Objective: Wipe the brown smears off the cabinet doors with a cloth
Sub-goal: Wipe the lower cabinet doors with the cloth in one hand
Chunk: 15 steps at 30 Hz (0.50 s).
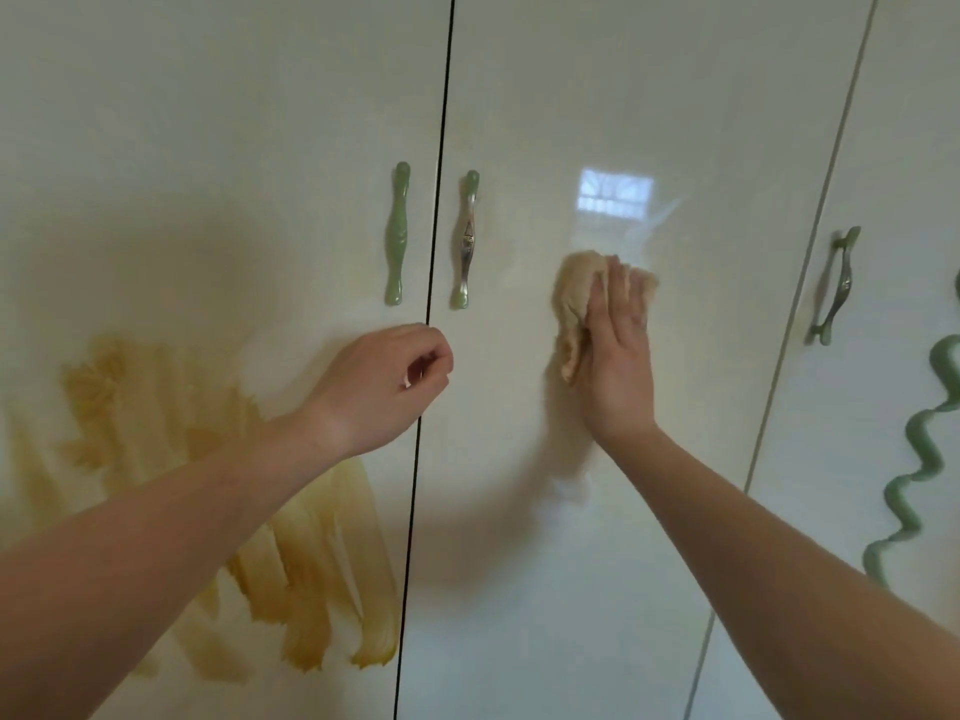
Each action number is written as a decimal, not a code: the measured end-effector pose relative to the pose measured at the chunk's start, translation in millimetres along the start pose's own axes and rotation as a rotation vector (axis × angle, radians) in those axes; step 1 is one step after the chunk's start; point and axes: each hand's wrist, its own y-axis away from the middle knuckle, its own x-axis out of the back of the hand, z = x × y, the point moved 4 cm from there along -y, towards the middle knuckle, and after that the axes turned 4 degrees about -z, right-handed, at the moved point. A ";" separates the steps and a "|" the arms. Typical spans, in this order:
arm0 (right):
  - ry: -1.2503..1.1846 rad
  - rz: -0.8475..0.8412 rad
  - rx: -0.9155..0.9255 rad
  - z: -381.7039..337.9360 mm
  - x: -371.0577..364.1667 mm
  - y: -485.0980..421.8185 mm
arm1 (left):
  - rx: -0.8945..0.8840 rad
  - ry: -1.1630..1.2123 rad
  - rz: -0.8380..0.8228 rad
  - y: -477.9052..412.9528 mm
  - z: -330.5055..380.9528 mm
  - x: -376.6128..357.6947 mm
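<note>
Reaching in from the bottom corners, two bare forearms are crossing the lower part of the view, both cut off at the frame edge. The left hand [387, 384] is hovering in front of the dark seam between two doors, fingers curled loosely toward the palm; whether anything is pinched inside is hard to make out, and whether its knuckles are touching the door cannot be told. The right hand [618, 350] is lying flat and spread, fingers pointing up, pressing a crumpled tan cloth [574, 309] against the middle door [597, 122]. The palm and fingers are hiding much of the cloth, which is bunching out on the left and above the fingertips.

On the left door [208, 122] the brown smears [311, 579] are spreading in broad streaks across its lower half, and the left forearm is covering their middle part, so their full extent is not showing. A soft shadow is blurring the middle door below the right hand, and no clear smear is showing there.

Two green handles are standing upright on either side of the seam: the left handle [397, 233] and the middle handle [466, 240]. Farther right, another handle [834, 285] is sitting on the right door [893, 148], beside a wavy green shape [919, 459] that the frame edge is cutting off. A bright window reflection [615, 192] is glaring on the middle door above the cloth.
</note>
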 end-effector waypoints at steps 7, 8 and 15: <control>0.094 -0.381 0.516 -73.0 -64.7 111.6 | 0.026 -0.040 -0.024 24.5 -19.7 5.0; 0.142 -0.418 0.646 -64.5 -54.9 101.3 | 0.042 -0.057 -0.028 27.1 -24.4 8.3; -0.099 0.052 -0.192 -5.1 3.8 -19.2 | 0.106 -0.039 -0.016 32.6 -38.4 20.5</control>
